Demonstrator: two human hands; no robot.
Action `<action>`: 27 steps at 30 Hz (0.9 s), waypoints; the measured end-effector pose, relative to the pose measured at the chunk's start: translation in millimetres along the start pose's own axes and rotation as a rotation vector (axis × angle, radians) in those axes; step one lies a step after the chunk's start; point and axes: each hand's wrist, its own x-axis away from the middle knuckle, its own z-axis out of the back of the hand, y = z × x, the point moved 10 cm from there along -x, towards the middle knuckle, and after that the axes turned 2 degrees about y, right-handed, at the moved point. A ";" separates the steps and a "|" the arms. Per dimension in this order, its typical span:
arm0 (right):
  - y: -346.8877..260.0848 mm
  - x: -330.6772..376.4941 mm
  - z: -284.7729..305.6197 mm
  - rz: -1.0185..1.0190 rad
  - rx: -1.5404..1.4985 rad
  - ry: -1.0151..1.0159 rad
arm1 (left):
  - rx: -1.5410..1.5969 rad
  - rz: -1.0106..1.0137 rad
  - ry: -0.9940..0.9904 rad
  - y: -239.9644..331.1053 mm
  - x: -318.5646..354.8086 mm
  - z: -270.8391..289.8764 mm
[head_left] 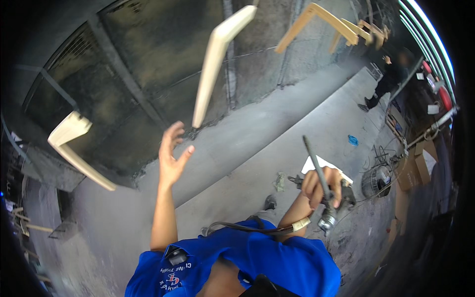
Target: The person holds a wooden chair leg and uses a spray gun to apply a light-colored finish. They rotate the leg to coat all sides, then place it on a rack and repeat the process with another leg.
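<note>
My left hand (173,156) is raised with its fingers apart and nothing in it. Just beyond its fingertips hangs a pale, bent wooden piece (212,69), like a chair leg; hand and wood appear apart. Another L-shaped wooden piece (74,143) hangs farther left. On the right, my right hand (319,187) is closed around a spray gun (327,218) with a metal end and a long dark tube-like part. A dark hose (252,227) with a pale wrapped section runs past my right forearm. Part of the gun is hidden by my fingers.
More angled wooden pieces (316,22) hang in a row toward the far right. A dark, stained panelled wall (168,44) stands ahead. Another person (391,79) stands at the far right. Near the right side are cardboard boxes (415,166), a round metal container (376,180) and loose cables.
</note>
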 end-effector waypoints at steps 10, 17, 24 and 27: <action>-206.5 159.6 136.7 -0.093 0.609 0.952 | -0.265 0.001 0.496 -61.0 -165.5 -115.5; -236.2 178.0 177.0 -0.415 1.250 1.331 | 0.231 0.167 0.368 -1.1 -141.3 -175.7; -207.2 145.1 190.9 -0.514 1.304 1.183 | 0.579 0.457 0.377 44.1 -109.0 -210.1; -188.2 131.1 201.3 -0.546 0.998 1.074 | 0.585 0.478 0.345 55.8 -103.1 -218.5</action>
